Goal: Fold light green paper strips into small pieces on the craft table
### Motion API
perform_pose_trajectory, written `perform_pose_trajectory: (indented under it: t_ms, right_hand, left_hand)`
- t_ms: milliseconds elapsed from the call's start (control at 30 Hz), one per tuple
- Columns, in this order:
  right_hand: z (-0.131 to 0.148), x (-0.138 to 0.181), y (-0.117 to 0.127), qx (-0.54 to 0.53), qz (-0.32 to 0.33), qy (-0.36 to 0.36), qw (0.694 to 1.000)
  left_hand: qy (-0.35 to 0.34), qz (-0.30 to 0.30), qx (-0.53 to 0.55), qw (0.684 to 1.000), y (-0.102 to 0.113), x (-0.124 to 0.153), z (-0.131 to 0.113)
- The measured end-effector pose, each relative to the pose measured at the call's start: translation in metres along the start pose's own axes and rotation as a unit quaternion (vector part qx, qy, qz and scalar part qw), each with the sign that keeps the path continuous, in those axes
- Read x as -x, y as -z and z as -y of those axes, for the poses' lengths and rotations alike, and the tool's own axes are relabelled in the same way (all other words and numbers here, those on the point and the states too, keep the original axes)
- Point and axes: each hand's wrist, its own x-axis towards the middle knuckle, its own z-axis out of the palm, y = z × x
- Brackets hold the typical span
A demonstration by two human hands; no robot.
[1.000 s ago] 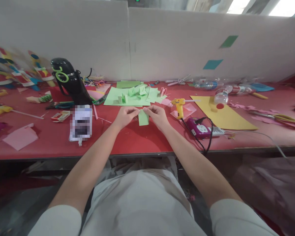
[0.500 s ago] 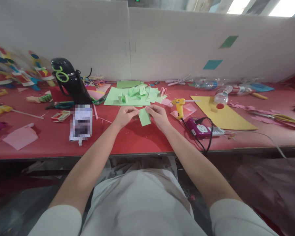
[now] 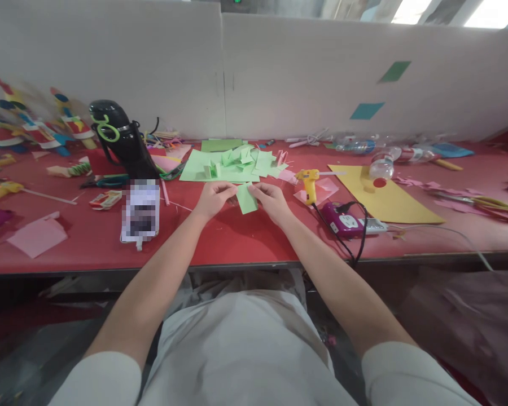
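Note:
Between my hands, above the red table, is a small light-green piece of paper, roughly square and slightly tilted. My left hand pinches its upper left edge between thumb and fingers. On the opposite side, my right hand grips the upper right corner the same way. Just beyond the hands lies a larger green sheet with a heap of cut and folded green paper pieces on it. A small folded green strip stands at that sheet's left part.
On the right are a yellow glue gun, a purple power socket with cables, yellow card, plastic bottles and scissors. To the left are a phone, a black flask and pink paper. A white partition stands behind.
The green paper has shifted slightly up and to the left and turned a little in my fingers. Both hands keep their pinch; the things on the table lie as before.

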Motion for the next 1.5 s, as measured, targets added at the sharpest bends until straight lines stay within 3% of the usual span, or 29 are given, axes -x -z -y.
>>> perform_pose_trajectory:
  t_ms: [333, 533, 733, 867, 967, 1100, 1400, 1500]
  right_hand:
    - [0.0045, 0.0042, 0.0019, 0.076, 0.019, 0.028, 0.997]
    - [0.0025, 0.0030, 0.0003, 0.104, 0.026, 0.034, 0.994]
    - [0.0028, 0.0021, -0.0009, 0.108, 0.018, 0.034, 0.993]
    - [0.0022, 0.0026, 0.0005, 0.131, 0.030, 0.049, 0.990]
    - [0.0018, 0.0031, 0.0004, 0.144, 0.059, 0.058, 0.986]
    - [0.0004, 0.0032, -0.0013, 0.164, 0.077, 0.068, 0.981]
    - [-0.0028, 0.0018, -0.0035, 0.147, 0.081, 0.038, 0.985]
    - [-0.0030, 0.0014, -0.0011, 0.163, 0.066, 0.058, 0.983]
  left_hand:
    - [0.060, 0.064, -0.042, 0.995, 0.0006, 0.0036, -0.0031]
    - [0.012, 0.063, -0.050, 0.997, -0.0017, 0.0023, 0.0001]
    - [-0.003, 0.010, -0.042, 0.999, 0.0002, -0.0006, 0.0026]
    - [0.019, 0.049, -0.047, 0.998, 0.0006, -0.0011, 0.0032]
    - [-0.013, 0.072, -0.070, 0.995, -0.0010, -0.0007, 0.0030]
    - [-0.057, 0.045, -0.115, 0.991, -0.0020, -0.0003, 0.0038]
    - [-0.043, -0.051, -0.059, 0.996, 0.0031, -0.0042, 0.0061]
    - [-0.045, -0.044, -0.058, 0.996, 0.0035, -0.0043, 0.0055]
